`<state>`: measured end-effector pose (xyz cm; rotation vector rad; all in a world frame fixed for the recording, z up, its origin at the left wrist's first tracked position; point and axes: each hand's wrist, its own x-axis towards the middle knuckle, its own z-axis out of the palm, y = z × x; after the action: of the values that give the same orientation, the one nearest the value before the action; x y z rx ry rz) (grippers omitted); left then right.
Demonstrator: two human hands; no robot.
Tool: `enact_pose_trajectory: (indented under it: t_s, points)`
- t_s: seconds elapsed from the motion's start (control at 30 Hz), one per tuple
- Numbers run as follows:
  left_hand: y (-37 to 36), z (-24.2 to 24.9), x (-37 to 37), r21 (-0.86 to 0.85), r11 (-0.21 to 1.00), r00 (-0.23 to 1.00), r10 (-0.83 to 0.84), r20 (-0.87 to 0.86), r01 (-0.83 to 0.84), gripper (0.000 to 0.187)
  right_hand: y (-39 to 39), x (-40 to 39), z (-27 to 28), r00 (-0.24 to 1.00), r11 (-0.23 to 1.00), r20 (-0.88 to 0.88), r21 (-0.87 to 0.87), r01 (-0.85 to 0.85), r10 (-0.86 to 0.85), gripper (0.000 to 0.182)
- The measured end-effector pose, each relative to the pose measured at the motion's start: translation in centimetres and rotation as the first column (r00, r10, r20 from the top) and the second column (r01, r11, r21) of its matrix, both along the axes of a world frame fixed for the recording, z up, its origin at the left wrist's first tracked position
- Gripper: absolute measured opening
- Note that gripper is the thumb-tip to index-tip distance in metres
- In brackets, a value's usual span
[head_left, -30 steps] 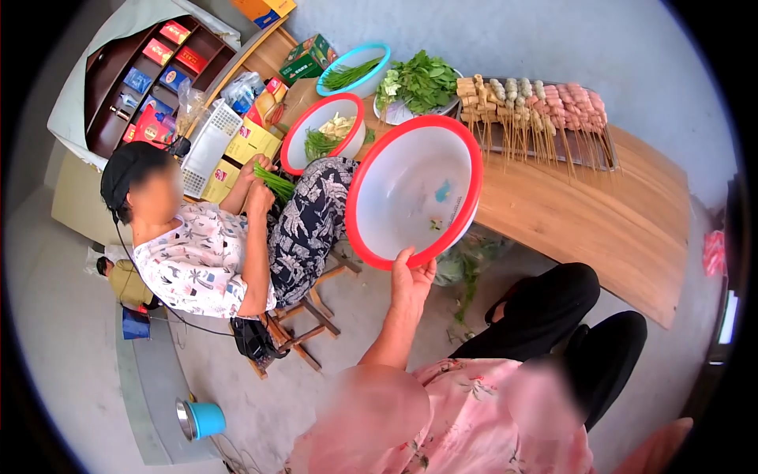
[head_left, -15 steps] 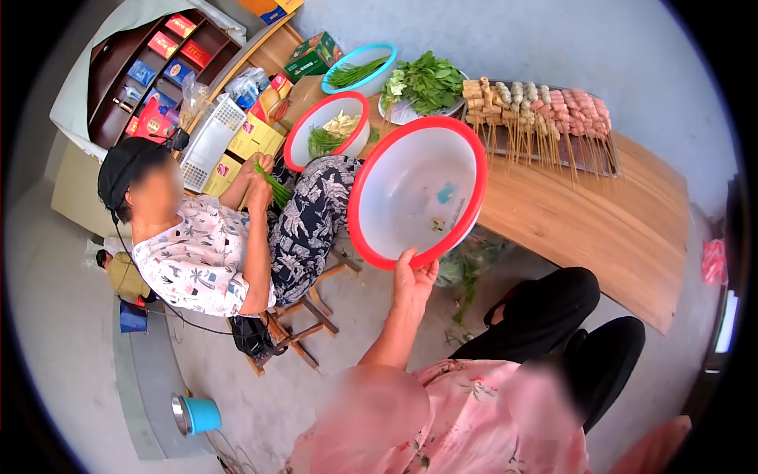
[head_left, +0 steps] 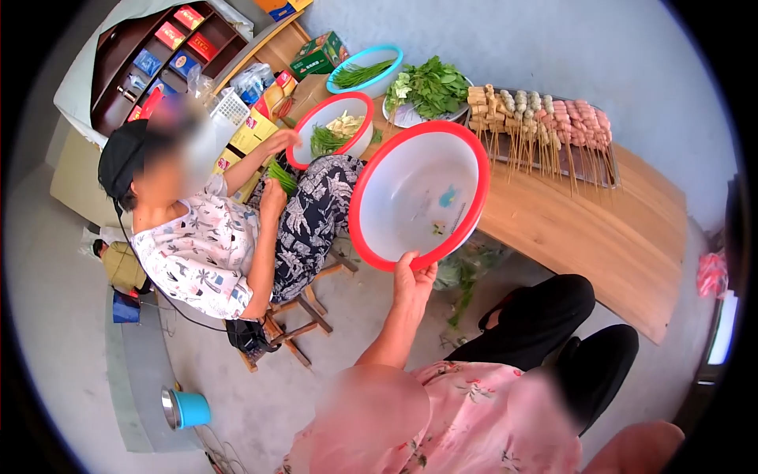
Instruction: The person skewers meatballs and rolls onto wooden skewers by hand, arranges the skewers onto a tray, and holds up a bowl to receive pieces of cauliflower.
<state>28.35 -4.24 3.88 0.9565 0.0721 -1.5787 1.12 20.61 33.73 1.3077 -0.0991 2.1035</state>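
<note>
My left hand (head_left: 414,283) grips the lower rim of a large white basin (head_left: 410,186) with a red rim. The basin is tilted so its inside faces me, and its near edge is over the gap beside the table. Small green scraps (head_left: 437,228) stick to its inner wall near a blue printed mark. My right hand is out of view; only part of that arm (head_left: 639,449) shows at the bottom right.
A seated person (head_left: 201,237) at left holds green stalks (head_left: 282,175). On the wooden table (head_left: 584,229) stand a red-rimmed basin (head_left: 368,142) of vegetables, a blue-rimmed basin (head_left: 387,85), leafy greens (head_left: 433,87) and a tray of skewers (head_left: 537,118). A plastic bag of greens (head_left: 466,272) lies below.
The seated person's one hand has moved away from the green stalks toward the red-rimmed vegetable basin. My left hand still holds the tilted basin in nearly the same place; the view has shifted slightly.
</note>
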Motion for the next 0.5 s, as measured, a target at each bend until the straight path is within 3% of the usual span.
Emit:
enact_pose_trajectory:
  t_s: [0.07, 0.1, 0.13, 0.17, 0.2, 0.23, 0.27, 0.3, 0.33, 0.37, 0.4, 0.43, 0.47, 0.5]
  points:
    - [0.3, -0.1, 0.1, -0.006, 1.000, 1.000, 0.012, -0.020, -0.012, 0.017, -0.1, -2.5, -0.8, 0.987, 0.997, 0.158, 0.057, -0.045, 0.036, 0.044]
    - [0.2, -0.4, 0.3, -0.017, 1.000, 1.000, -0.005, -0.015, 0.004, 0.017, -0.1, -4.5, -1.8, 0.948, 0.989, 0.312, 0.110, -0.103, 0.064, 0.044]
    - [0.2, -0.5, 0.4, -0.028, 0.999, 1.000, -0.021, -0.007, 0.021, 0.017, 0.4, -6.5, -3.0, 0.837, 0.954, 0.523, 0.135, -0.269, 0.162, 0.044]
    - [0.1, -0.4, 0.5, -0.031, 0.999, 1.000, -0.020, -0.011, 0.019, 0.017, -0.5, -9.6, -5.7, 0.858, 0.841, 0.376, 0.530, 0.111, -0.350, 0.039]
    - [0.1, -0.4, 0.5, -0.024, 1.000, 1.000, -0.017, -0.009, 0.016, 0.017, -1.3, -13.0, -9.9, 0.708, 0.451, 0.070, 0.813, 0.367, -0.703, 0.035]
    - [0.0, -0.4, 0.4, -0.014, 1.000, 1.000, -0.015, -0.007, 0.014, 0.016, -2.0, -15.4, -13.3, 0.647, 0.194, -0.142, 0.887, 0.420, -0.749, 0.032]
    - [0.0, -0.3, 0.4, -0.018, 1.000, 1.000, -0.015, -0.012, 0.015, 0.016, -2.9, -16.5, -15.9, 0.699, 0.084, -0.221, 0.924, 0.374, -0.680, 0.030]
    - [0.0, -0.3, 0.4, -0.017, 1.000, 1.000, -0.020, -0.007, 0.020, 0.016, -3.6, -17.5, -20.1, 0.748, 0.149, 0.086, 0.989, 0.018, -0.659, 0.029]
    - [0.0, -0.2, 0.4, -0.015, 1.000, 1.000, -0.024, -0.002, 0.024, 0.016, -3.8, -18.2, -23.2, 0.738, 0.014, 0.087, 0.994, -0.104, -0.669, 0.030]
    - [0.2, -0.1, 0.3, -0.020, 1.000, 1.000, -0.023, -0.003, 0.023, 0.016, -3.7, -18.6, -26.4, 0.755, -0.041, 0.098, 0.986, -0.163, -0.649, 0.028]
    - [0.2, 0.0, 0.4, -0.016, 1.000, 1.000, -0.023, -0.005, 0.023, 0.016, -3.3, -18.7, -28.3, 0.769, -0.262, -0.095, 0.960, -0.097, -0.632, 0.026]
    - [0.3, 0.1, 0.5, -0.010, 1.000, 1.000, -0.024, -0.005, 0.023, 0.016, -3.6, -16.5, -27.8, 0.770, -0.407, -0.196, 0.909, -0.090, -0.608, 0.023]
    - [0.4, 0.0, 0.6, -0.009, 1.000, 1.000, -0.024, -0.003, 0.024, 0.016, -3.2, -17.3, -31.6, 0.819, -0.307, -0.062, 0.941, -0.143, -0.571, 0.020]
    - [0.4, 0.1, 0.7, -0.008, 0.999, 0.999, -0.034, -0.003, 0.033, 0.016, -2.9, -17.1, -33.0, 0.853, -0.301, -0.077, 0.949, -0.096, -0.516, 0.019]
